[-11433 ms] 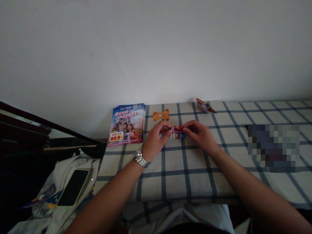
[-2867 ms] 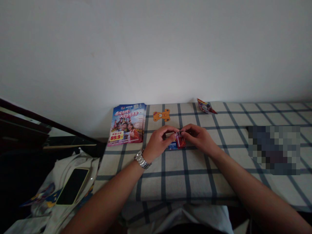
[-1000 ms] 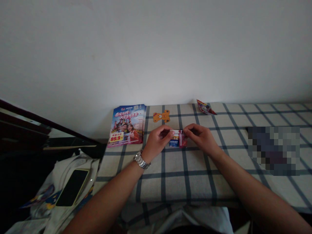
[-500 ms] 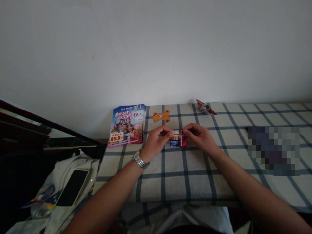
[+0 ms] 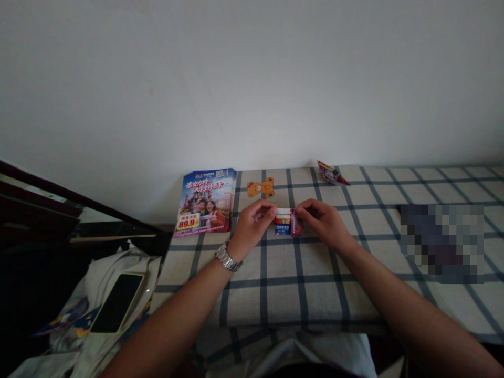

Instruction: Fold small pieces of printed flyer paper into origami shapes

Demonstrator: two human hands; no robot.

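Note:
Between my two hands is a small folded leaflet point(image 5: 283, 227), printed blue, white and magenta, just above or on the checked cloth. My left hand point(image 5: 255, 219), with a metal-band watch on its wrist, pinches the leaflet's upper left corner between thumb and finger. At its upper right edge, my right hand point(image 5: 321, 218) has a similar pinch. A stack of printed leaflets point(image 5: 207, 205) lies flat left of my hands, and a brown teddy bear cutout point(image 5: 260, 187) lies behind them.
Near the wall point(image 5: 252, 84) stands another folded leaflet point(image 5: 331, 174). The checked tablecloth point(image 5: 268, 294) covers the table. A blurred-out dark item point(image 5: 437, 244) lies at the right. A phone point(image 5: 118, 303) rests on cloth point(image 5: 106, 262) at the lower left.
The leaflet has tilted slightly and shows a bit more of its white upper edge. My left fingers have shifted a little to the left; the right hand is almost unmoved.

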